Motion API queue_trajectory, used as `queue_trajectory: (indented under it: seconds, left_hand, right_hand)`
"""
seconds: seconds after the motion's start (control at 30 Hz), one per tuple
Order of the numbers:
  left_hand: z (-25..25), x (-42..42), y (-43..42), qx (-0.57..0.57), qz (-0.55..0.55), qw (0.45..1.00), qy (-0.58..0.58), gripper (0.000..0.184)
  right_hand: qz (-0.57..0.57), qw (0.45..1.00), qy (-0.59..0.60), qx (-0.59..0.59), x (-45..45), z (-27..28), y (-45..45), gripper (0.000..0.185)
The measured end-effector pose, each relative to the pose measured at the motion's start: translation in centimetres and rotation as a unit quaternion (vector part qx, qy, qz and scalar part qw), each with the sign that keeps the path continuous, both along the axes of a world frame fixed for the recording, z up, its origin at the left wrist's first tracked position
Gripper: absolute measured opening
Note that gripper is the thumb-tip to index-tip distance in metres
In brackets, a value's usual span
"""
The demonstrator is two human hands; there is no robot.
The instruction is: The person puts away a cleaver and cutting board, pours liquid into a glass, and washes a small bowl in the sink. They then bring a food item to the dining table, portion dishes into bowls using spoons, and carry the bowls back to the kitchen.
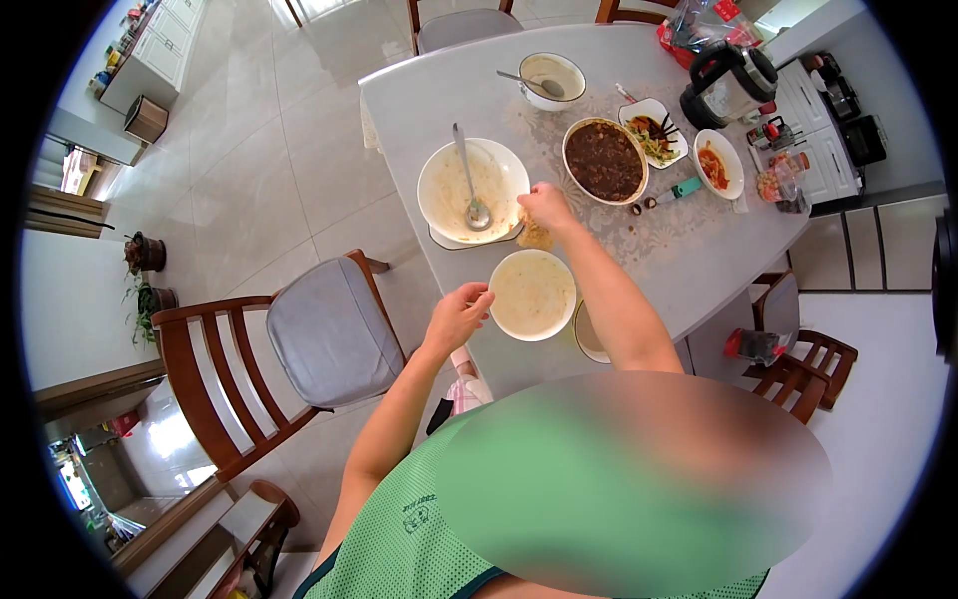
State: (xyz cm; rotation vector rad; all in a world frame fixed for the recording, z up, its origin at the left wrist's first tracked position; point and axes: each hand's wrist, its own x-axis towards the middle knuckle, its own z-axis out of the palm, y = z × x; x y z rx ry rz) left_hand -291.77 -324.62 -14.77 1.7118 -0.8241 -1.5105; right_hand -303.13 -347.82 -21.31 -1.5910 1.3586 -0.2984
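A bowl of pale, thin porridge point(532, 297) sits near the table's front left edge. At its left rim is my left hand point(462, 317), with curled fingers gripping the rim. Beyond it stands a large white bowl point(429, 205) with pale residue inside and a metal ladle point(477, 212) leaning in it. My right hand point(548, 208) is closed beside that bowl's right rim. Just below the fingers shows a tan, crumpled-looking thing point(536, 235); whether I hold it or the rim is hidden. Another bowl point(589, 334) is partly covered by my right forearm.
Farther back are a bowl with a spoon point(551, 80), a dark brown dish point(605, 160), a plate of shredded food point(654, 133), a bowl of red food point(718, 165) and a glass kettle point(728, 85). A chair point(334, 329) stands left of the table.
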Motion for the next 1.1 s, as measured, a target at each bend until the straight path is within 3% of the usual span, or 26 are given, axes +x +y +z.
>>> queue_trajectory:
  seconds: [0.07, 0.17, 0.37, 0.43, 0.53, 0.7, 0.83, 1.1]
  left_hand:
    - [0.0, 0.0, -0.1, -0.003, -0.011, 1.0, -0.005, 0.038]
    - [0.2, -0.2, -0.6, -0.001, -0.045, 0.997, -0.059, 0.037]
    - [-0.7, -0.8, -1.2, -0.037, -0.072, 0.981, -0.179, 0.027]
    - [-1.1, -1.1, -1.5, -0.083, -0.068, 0.956, -0.274, 0.024]
    - [-1.2, -1.4, -1.7, -0.133, -0.048, 0.935, -0.326, 0.023]
    - [1.3, -0.1, -1.2, -0.113, -0.055, 0.944, -0.304, 0.02]
    - [3.4, 2.5, -0.1, -0.113, -0.05, 0.938, -0.325, 0.022]
    - [7.6, 7.2, 1.4, -0.062, 0.14, 0.955, -0.254, 0.022]
  right_hand:
    - [0.0, 0.995, 0.074, -0.067, 0.2, 2.1, 0.6, 0.036]
    - [0.028, 0.988, 0.139, -0.068, 0.4, 2.9, 0.4, 0.038]
    - [0.05, 0.991, 0.12, -0.03, -0.4, 2.8, -0.1, 0.039]
    - [0.061, 0.99, 0.126, -0.025, -0.6, 3.7, -0.1, 0.038]
    - [0.053, 0.987, 0.143, -0.049, -0.8, 5.7, 0.1, 0.035]
    - [0.007, 0.984, 0.138, -0.116, -0.4, 7.9, 0.3, 0.032]
    - [0.073, 0.987, 0.067, -0.128, 2.7, 7.9, -0.6, 0.029]
    - [0.063, 0.99, 0.102, -0.08, 10.0, 4.6, -0.5, 0.028]
